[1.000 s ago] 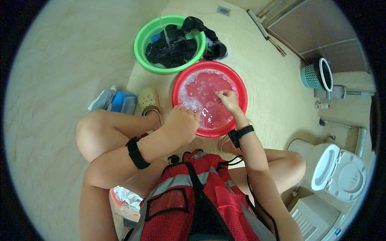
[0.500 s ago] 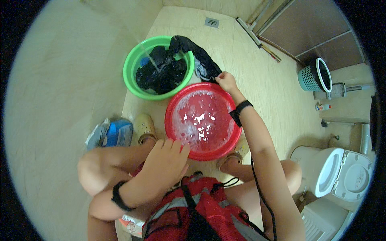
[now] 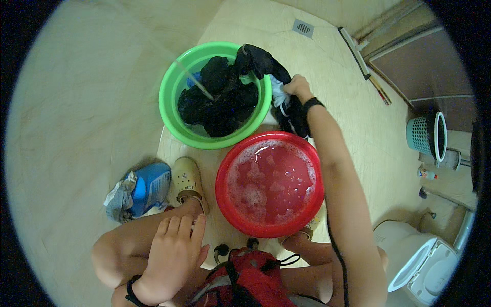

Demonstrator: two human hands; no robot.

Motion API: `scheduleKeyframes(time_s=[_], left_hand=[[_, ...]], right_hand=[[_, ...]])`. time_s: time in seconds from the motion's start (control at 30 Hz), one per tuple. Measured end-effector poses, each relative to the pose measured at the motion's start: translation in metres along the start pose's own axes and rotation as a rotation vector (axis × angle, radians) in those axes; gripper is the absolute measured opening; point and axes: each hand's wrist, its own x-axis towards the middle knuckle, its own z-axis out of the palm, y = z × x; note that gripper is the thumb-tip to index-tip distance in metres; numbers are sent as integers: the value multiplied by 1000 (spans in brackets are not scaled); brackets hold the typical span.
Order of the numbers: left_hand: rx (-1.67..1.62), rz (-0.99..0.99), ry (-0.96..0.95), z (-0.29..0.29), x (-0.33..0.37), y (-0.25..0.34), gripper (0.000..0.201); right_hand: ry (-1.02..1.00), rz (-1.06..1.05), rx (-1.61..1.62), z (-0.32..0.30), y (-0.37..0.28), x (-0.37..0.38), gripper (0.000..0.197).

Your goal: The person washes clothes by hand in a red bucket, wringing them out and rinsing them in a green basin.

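My right hand (image 3: 296, 87) reaches past the red basin (image 3: 225, 204) and grips a dark wet garment (image 3: 266, 64) that hangs over the rim of the green basin (image 3: 169, 112). More dark clothes (image 3: 220, 102) fill the green basin. Soapy, foamy water lies in the red basin. With its fingers spread, my left hand (image 3: 171, 253) rests flat on my left knee and holds nothing. A black band sits on each wrist.
A blue and silver detergent bag (image 3: 138, 192) lies by my cream clog (image 3: 186, 181) at the left. A floor drain (image 3: 303, 28) is at the top, a squeegee (image 3: 358, 51) beside it. A teal basket (image 3: 427, 135) and a white toilet (image 3: 419, 261) stand at the right.
My right hand left the red basin's water, reached up to the green basin and took hold of the dark garment. My left hand came out of the water onto my knee.
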Motion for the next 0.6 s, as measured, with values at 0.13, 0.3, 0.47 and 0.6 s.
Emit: scheduleKeyframes(time_s=[0.13,0.3,0.47,0.6], left_hand=[[-69,38,71,-6,-7,3,50],[-76,101,158,-5,-26,11,48],[-54,130,224,10,-32,19,40],[-17,126,427,28,-37,21,33]], right_hand=[[28,17,151,-60,-13,-6,48],[75,-244,737,-140,-50,-63,23],[121,-533,586,-154,-78,-87,61],[161,-548,685,-128,-114,-106,53]])
